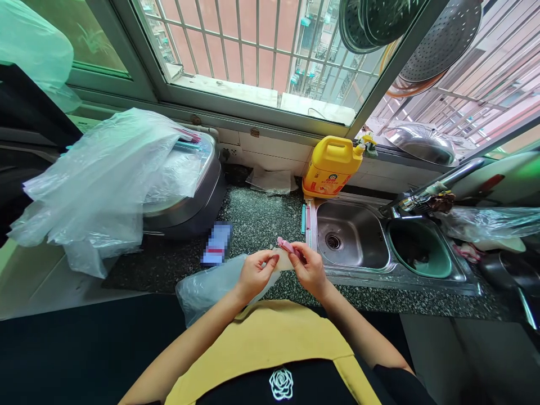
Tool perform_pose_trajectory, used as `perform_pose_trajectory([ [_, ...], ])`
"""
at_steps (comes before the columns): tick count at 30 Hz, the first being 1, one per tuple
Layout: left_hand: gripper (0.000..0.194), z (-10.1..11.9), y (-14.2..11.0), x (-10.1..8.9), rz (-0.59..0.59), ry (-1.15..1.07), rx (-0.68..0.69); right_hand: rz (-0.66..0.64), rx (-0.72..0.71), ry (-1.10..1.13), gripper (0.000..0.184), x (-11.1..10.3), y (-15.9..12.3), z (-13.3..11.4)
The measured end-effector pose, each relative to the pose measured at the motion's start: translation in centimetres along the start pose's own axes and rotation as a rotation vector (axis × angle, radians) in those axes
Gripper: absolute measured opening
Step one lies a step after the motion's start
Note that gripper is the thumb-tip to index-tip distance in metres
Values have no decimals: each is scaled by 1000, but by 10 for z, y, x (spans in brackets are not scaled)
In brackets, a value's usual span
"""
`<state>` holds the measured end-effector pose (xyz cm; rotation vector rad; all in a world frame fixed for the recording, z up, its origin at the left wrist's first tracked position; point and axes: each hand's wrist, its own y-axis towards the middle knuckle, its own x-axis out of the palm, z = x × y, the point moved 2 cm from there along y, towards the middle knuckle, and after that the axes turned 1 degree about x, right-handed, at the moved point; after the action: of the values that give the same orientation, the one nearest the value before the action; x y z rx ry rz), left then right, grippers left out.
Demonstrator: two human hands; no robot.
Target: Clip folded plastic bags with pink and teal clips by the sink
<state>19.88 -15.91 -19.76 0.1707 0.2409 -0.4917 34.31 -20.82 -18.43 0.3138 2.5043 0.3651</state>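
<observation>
My left hand (256, 272) and my right hand (309, 268) are held together over the front edge of the speckled counter (257, 216). Between them is a small pale, flat piece (283, 260), pinched by the left fingers. My right hand grips a small pink tool (287, 245) whose tip sticks out to the upper left, against the pale piece. A thin clear plastic bag (206, 287) lies on the counter just under and left of my left hand.
A steel sink (352, 239) with a green basin (419, 250) sits to the right, with a tap (439, 183) over it. A yellow jug (331, 166) stands behind the sink. At left, a large plastic bag (101, 180) covers a grey appliance (189, 208).
</observation>
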Motion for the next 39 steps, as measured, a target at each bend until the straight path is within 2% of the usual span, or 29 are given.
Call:
perform_pose_trajectory([
  [3,31,0,-1,1,25,44,27,9,95,166,17,1,2,3],
  [9,32,2,-2,0,78,72,44,249,288,553,21,-1,8,16],
  [13,33,0,-2,-1,78,112,35,212,317,620,24,-3,9,19],
  [18,28,-2,-1,1,62,147,24,163,191,343,20,-5,7,14],
  [20,24,-2,-1,1,96,168,63,122,113,210,16,-5,6,11],
  [23,36,-1,0,-1,174,295,245,38,-33,31,13,-3,6,6],
  [25,38,0,2,-2,162,409,391,10,-131,-35,13,-2,6,3],
  [27,35,-1,4,-2,139,472,480,8,-192,-54,13,-2,6,1],
  [30,31,-2,6,-3,162,466,503,21,-177,-35,15,-3,5,0],
  [33,26,-5,6,-4,198,424,449,69,-95,67,18,-6,4,1],
  [39,24,-11,6,-7,205,275,272,271,-31,531,15,-5,6,2],
])
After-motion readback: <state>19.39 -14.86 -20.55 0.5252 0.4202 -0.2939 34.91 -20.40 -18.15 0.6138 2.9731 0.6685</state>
